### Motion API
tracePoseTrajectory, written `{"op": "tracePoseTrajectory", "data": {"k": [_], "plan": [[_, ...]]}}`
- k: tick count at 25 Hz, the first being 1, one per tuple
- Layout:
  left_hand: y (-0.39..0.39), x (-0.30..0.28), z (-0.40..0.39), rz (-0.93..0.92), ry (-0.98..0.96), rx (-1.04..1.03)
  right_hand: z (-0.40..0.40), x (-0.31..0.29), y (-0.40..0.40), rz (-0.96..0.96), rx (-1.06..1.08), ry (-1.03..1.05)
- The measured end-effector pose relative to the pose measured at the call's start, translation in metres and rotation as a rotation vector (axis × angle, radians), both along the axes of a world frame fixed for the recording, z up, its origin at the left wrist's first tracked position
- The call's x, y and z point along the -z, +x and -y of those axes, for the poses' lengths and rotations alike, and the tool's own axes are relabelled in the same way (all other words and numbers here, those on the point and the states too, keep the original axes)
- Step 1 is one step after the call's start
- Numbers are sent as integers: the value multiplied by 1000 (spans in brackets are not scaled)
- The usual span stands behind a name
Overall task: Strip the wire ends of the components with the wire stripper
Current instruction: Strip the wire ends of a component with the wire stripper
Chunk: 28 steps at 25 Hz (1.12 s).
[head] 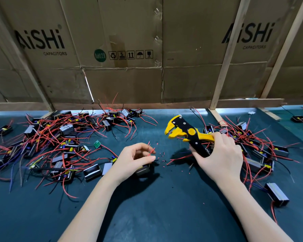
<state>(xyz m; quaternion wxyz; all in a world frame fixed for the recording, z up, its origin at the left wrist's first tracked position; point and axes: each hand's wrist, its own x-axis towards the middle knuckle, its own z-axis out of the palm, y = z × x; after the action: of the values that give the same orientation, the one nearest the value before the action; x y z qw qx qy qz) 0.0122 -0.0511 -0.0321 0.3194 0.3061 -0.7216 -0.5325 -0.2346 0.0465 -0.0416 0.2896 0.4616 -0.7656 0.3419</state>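
Note:
My right hand (220, 154) grips the handles of a yellow and black wire stripper (184, 131), held above the mat with its jaws pointing left and slightly open. My left hand (135, 158) pinches a red wire (151, 151) of a small black component (143, 169) that hangs under the palm, mostly hidden by the fingers. The stripper's jaws are a short way right of and above the wire, not touching it. Tiny red and black insulation bits (160, 157) lie on the mat between the hands.
A large pile of components with red, black and blue wires (56, 140) covers the left of the dark green mat (147, 206). A second pile (255, 145) lies behind my right hand. A lone component (276, 194) sits at the right. Cardboard sheets (122, 49) and wooden slats wall off the back.

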Motion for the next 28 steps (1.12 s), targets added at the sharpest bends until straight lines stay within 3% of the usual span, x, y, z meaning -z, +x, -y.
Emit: {"op": "tracePoseTrajectory", "data": {"k": [10, 13, 17, 21, 25, 28], "plan": [[-7, 0, -9, 117, -194, -122, 2, 2, 0, 37, -4, 51], [-13, -2, -12, 104, -174, -186, 1, 2, -1, 54, -6, 76], [-3, -11, -6, 121, 92, 60, 0, 3, -1, 63, -3, 97], [20, -13, 3, 208, 59, 323, 1, 1, -2, 96, -12, 108], [20, -13, 4, 266, -2, 347, -1, 0, -2, 92, -17, 107], [16, -9, 3, 219, -11, 221, -2, 0, -1, 81, -34, 110]]}}
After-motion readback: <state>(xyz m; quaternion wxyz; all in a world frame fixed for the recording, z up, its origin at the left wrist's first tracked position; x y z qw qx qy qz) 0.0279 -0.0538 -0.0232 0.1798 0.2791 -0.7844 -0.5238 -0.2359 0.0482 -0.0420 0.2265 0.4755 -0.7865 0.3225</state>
